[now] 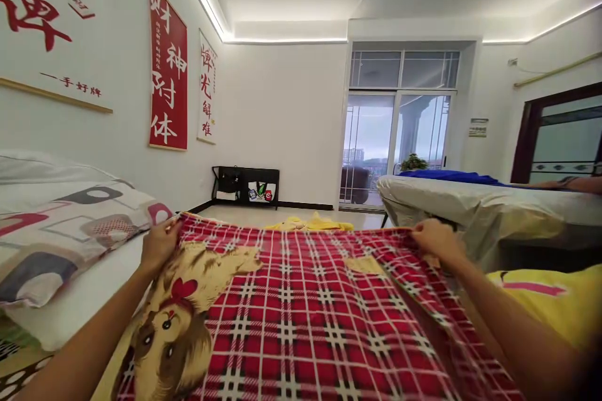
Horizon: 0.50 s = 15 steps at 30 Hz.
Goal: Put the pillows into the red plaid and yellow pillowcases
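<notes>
A red plaid blanket with a printed cartoon dog stretches across the lower middle of the view, its far edge pulled nearly straight between my hands. At that edge's left corner, my left hand pinches the cloth. My right hand grips the right end of the same edge, where the fabric hangs in folds below the fingers. The near part of the blanket runs out of the bottom of the view.
Patterned pillows lie at the left on a white surface. Yellow cloth shows beyond the blanket, and more yellow fabric at the right. A covered table bears blue cloth; another person's arm rests there. A black rack stands by the wall.
</notes>
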Tool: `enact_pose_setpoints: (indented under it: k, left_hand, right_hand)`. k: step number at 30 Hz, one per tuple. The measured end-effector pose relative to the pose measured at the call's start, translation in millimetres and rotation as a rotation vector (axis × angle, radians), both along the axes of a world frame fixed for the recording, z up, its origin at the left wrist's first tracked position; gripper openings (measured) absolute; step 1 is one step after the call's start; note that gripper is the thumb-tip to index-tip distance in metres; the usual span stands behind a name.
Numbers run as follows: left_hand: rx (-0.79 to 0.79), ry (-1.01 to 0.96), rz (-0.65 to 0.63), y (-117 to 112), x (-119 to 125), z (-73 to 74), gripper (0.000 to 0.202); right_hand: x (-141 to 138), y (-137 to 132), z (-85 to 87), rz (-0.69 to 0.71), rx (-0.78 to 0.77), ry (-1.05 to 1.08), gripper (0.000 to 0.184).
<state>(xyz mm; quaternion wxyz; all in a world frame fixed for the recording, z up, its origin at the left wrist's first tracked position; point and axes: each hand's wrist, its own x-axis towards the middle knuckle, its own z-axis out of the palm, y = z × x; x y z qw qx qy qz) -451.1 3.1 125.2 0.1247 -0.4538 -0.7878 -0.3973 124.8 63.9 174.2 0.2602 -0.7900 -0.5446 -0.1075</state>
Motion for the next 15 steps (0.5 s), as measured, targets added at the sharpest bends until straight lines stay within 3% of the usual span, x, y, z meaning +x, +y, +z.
enact_pose_setpoints:
  k: [5,8,12,15]
  left_hand:
    - [-0.182,0.068,-0.015,50,0,-62.0,0.049]
    - [-0.246,0.212,-0.126,77,32,-96.5,0.05]
    - [-0.351,0.407,-0.474,103,99,-153.4,0.053]
    - [-0.564,0.426,-0.703,105,118,-195.2,0.061]
  right_hand:
    - [-24,53,-92.8,0.007,-0.176,-0.026,0.036]
    - [-59,76,-142.1,0.128,-0.27,-0.075,0.036]
    - [-115,84,-206.0,0.484,-0.337,-0.113,0.051]
    - [-128,81,-245.6,0.786,-0.45,-0.101,0.06]
